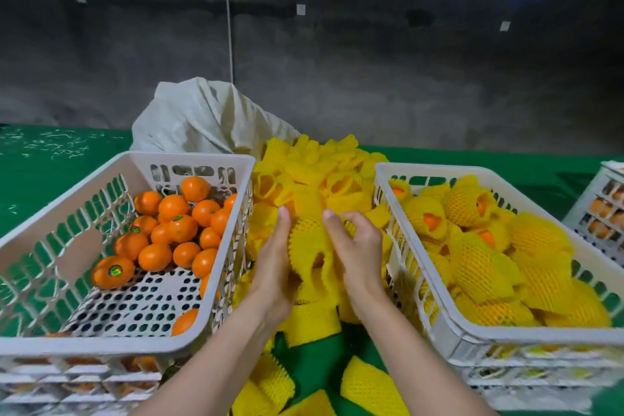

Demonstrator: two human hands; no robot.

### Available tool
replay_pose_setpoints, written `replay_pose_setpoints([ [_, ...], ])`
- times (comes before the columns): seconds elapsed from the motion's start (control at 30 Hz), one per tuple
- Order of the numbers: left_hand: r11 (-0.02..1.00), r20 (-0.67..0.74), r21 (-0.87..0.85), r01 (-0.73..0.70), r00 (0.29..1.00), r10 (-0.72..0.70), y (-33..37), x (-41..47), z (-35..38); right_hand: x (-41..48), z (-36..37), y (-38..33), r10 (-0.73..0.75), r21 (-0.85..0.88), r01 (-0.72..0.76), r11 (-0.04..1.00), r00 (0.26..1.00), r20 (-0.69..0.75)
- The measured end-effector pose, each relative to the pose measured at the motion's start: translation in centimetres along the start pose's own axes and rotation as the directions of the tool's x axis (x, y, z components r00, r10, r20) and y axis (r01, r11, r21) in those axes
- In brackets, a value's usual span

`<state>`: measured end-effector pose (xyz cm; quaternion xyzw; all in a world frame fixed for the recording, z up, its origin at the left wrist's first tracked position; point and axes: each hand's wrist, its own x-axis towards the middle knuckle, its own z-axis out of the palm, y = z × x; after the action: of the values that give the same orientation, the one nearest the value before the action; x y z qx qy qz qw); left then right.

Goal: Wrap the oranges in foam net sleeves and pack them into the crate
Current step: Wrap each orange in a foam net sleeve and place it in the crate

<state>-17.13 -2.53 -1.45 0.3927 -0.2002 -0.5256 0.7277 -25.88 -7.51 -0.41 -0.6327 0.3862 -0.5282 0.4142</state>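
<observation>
Between two white crates, my left hand (275, 263) and my right hand (354, 246) both grip one yellow foam net sleeve (309, 241) stretched round an orange that barely shows through the mesh. The left crate (189, 159) holds several bare oranges (175, 223), some with stickers. In the right crate (449, 324) lie several oranges wrapped in yellow sleeves (479, 263). A heap of empty sleeves (324, 172) sits behind my hands, and more lie loose on the green table (368, 388).
A grey-white sack (202, 118) stands behind the left crate. Another white crate with oranges (604, 209) sits at the far right edge. Both main crates rest on stacked crates. A dark wall with posters rises behind the table.
</observation>
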Motion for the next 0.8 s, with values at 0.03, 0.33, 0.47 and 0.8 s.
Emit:
replay_pose_setpoints([
  [0.03, 0.999, 0.033, 0.009, 0.047, 0.998, -0.048, 0.0, 0.1, 0.0, 0.7, -0.4, 0.1, 0.031, 0.026, -0.031, 0.999, 0.999, 0.020],
  [0.33, 0.960, 0.053, -0.141, 0.243, 0.970, -0.238, -1.3, 0.4, 0.7, 1.4, -0.7, 2.6, 0.295, 0.242, -0.324, 0.915, 0.944, 0.149],
  [0.47, 0.928, 0.061, -0.254, 0.273, 0.962, -0.266, -1.5, 0.6, 0.5, 0.6, -0.5, 3.0, 0.419, 0.337, -0.485, 0.807, 0.873, 0.250],
  [0.8, 0.997, -0.190, -0.024, 0.077, 0.979, -0.080, -1.7, 1.1, 0.3, -0.2, -1.0, 3.1, 0.528, 0.291, -0.655, 0.697, 0.744, 0.410],
])
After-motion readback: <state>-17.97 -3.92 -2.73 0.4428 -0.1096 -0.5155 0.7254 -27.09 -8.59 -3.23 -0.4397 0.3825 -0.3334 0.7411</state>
